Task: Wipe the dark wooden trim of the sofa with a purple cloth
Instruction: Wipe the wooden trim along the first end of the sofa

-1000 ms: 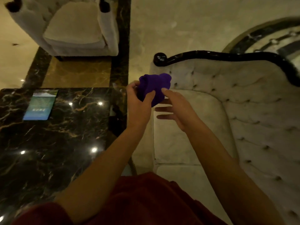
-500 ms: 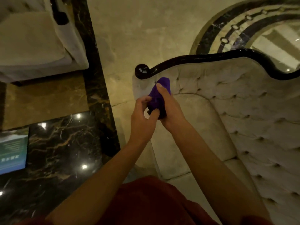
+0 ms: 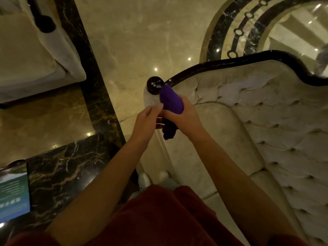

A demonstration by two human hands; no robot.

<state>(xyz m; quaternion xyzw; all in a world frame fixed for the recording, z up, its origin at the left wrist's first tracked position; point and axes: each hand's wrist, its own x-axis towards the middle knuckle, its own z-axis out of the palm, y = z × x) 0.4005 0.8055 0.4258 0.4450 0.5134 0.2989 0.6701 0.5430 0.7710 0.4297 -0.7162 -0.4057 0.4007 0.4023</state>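
A cream tufted sofa [image 3: 266, 121] fills the right side, edged by glossy dark wooden trim [image 3: 230, 60] that ends in a round scroll knob [image 3: 154, 84] at the arm's front. My right hand [image 3: 184, 118] grips the purple cloth [image 3: 171, 100], which bunches above the fist just below the knob, with a tail hanging beneath. My left hand [image 3: 147, 119] is beside it, fingertips at the cloth's left edge; whether they pinch it is unclear. Part of the arm's trim lies hidden behind both hands.
A black marble table [image 3: 67, 171] with a printed card [image 3: 12, 196] stands at lower left. A cream armchair [image 3: 26, 55] with a dark knob sits at upper left. Polished marble floor [image 3: 142, 32] lies between them, with an inlaid ring pattern at upper right.
The cloth has passed from my left hand into my right. Both hands moved toward the sofa arm's scroll knob, and the view swung right and closer to the sofa.
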